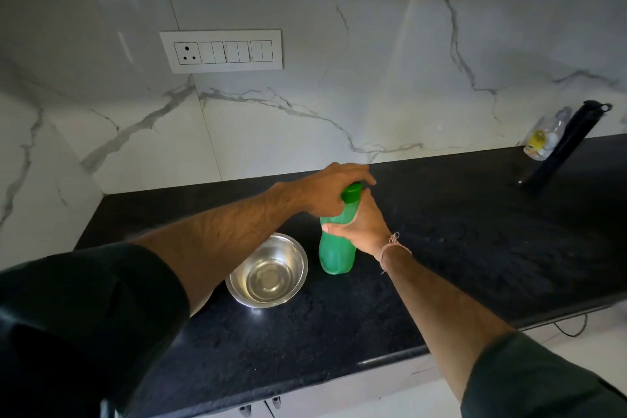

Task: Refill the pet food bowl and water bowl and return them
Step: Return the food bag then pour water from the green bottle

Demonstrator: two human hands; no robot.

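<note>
L hand (334, 192) curled over the cap (351, 193) of a green bottle (336, 254), fingers grasping it from above. R hand (364, 227) wrapped round the bottle's upper body just under the cap, thumb across the front, thread band at the wrist. Bottle upright on the bench (441, 248), directly beneath both hands. Steel bowl (268, 271) sits just L of the bottle base, under the L forearm, near but apart from the bottle. Progress, as a judgement: early to mid water step. Cap is on, nothing pouring. Bowl shows a glint at the bottom, can't tell if that's water or bare metal. Food bowl not in view, so the food refill and returning both bowls look left to do. Materials: bottle is matte translucent green plastic, waisted shape, w/ a glossier round cap. Bowl is polished stainless, round, rolled rim, flat base. Bench is black speckled stone, slightly rough sheen. Far R of the R hand a slim black flask (566, 142) stands by a clear bag (543, 139). Beyond the hands, a glossy white veined wall (373, 78) w/ a white switch plate (220, 51).
</note>
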